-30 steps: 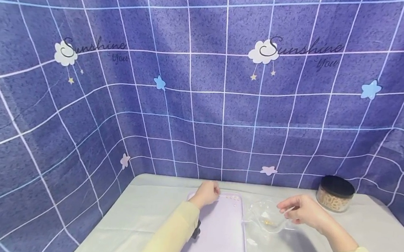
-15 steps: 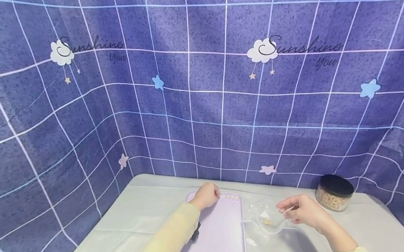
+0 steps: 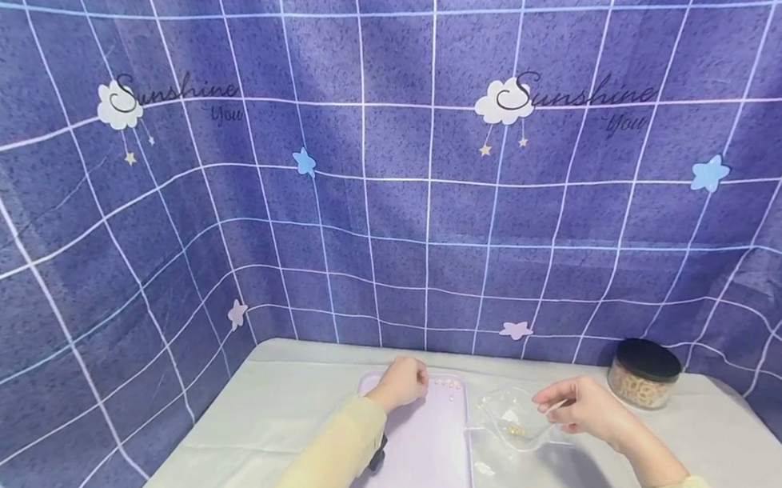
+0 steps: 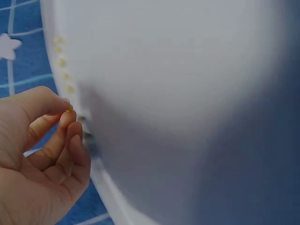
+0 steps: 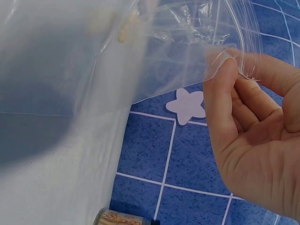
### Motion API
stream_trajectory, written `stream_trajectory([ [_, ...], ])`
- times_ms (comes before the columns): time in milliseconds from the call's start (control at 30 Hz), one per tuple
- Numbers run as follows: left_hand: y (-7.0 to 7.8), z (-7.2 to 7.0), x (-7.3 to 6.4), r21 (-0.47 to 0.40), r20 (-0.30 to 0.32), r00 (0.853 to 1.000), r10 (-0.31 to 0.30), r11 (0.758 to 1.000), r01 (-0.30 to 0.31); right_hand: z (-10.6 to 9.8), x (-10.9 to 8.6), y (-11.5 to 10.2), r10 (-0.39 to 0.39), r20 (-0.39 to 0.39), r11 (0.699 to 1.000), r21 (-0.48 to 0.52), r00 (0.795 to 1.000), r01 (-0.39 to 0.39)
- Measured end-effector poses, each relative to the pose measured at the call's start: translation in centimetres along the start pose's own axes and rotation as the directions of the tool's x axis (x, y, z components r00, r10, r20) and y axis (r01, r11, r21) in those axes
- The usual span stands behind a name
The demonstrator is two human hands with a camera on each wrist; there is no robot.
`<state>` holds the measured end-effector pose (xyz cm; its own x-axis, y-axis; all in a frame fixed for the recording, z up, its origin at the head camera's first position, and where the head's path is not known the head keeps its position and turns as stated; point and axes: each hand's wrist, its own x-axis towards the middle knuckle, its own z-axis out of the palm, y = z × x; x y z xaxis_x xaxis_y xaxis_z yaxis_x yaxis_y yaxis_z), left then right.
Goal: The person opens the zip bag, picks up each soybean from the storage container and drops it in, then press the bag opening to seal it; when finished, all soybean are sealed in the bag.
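Left hand (image 3: 404,382) pinches yellow piece (image 4: 69,108) at far end of lilac tray (image 3: 408,471). Right hand (image 3: 589,411) grips clear bag (image 3: 519,480), yellow bits (image 3: 515,431) inside.

A purple gridded curtain (image 3: 388,203) surrounds a white-covered table (image 3: 248,413).

Whether it's a home or a studio I can't tell, just a curtained-off corner, its pale cloth-covered table (image 3: 257,406) set against wrinkled purple-blue hangings (image 3: 388,203) printed with clouds (image 3: 504,102) and stars (image 3: 710,174).
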<state>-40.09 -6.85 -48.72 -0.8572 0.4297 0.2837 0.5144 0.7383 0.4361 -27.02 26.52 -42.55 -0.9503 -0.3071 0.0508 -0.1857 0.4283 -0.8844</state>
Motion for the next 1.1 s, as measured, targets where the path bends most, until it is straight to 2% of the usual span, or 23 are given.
stream_trajectory([
  [100,2.2,-0.4,0.4,-0.090,-0.003,0.999,0.050,0.995,-0.050,0.0,0.1,0.1,-0.003,0.002,1.000,0.000,1.000,0.003],
  [233,7.2,-1.2,0.9,-0.220,0.008,0.988,0.152,0.964,-0.147,-0.2,0.0,0.0,0.000,-0.005,1.000,-0.007,1.000,0.000],
  [300,9.5,-1.4,1.0,-0.274,0.022,0.976,0.216,0.940,-0.202,-0.3,0.0,-0.1,0.001,-0.006,1.000,-0.010,1.000,-0.001],
  [367,11.2,-1.2,1.0,-0.303,0.043,0.961,0.275,0.920,-0.250,-0.3,0.1,0.0,0.008,-0.010,1.000,-0.008,1.000,-0.008],
  [433,12.3,-0.8,0.9,-0.309,0.069,0.942,0.329,0.905,-0.293,-0.3,0.1,0.1,0.002,-0.007,1.000,-0.010,1.000,-0.002],
  [500,12.9,-0.2,0.8,-0.303,0.096,0.929,0.357,0.900,-0.315,-0.1,0.1,0.2,-0.002,-0.006,1.000,-0.005,1.000,0.002],
  [600,13.3,0.6,0.4,-0.276,0.128,0.921,0.367,0.905,-0.322,0.2,0.2,0.5,-0.006,0.001,1.000,0.003,1.000,0.006],
  [700,13.3,1.1,-0.1,-0.255,0.132,0.927,0.350,0.916,-0.309,0.5,0.3,1.0,-0.005,0.012,1.000,0.009,1.000,0.005],
  [767,13.3,1.2,-0.3,-0.247,0.118,0.935,0.334,0.922,-0.298,0.6,0.2,1.1,0.001,0.013,1.000,0.008,1.000,-0.001],
  [867,13.0,0.8,-0.1,-0.232,0.055,0.948,0.313,0.927,-0.293,0.6,0.1,1.0,-0.006,0.009,1.000,-0.003,1.000,0.006],
  [967,11.7,-0.1,0.5,-0.209,-0.020,0.958,0.285,0.936,-0.283,0.4,0.1,0.6,-0.005,0.000,1.000,-0.006,1.000,0.005],
  [1100,8.3,-1.0,1.1,-0.173,-0.074,0.971,0.227,0.956,-0.237,0.2,0.1,0.1,-0.007,-0.003,1.000,-0.007,1.000,0.007],
])
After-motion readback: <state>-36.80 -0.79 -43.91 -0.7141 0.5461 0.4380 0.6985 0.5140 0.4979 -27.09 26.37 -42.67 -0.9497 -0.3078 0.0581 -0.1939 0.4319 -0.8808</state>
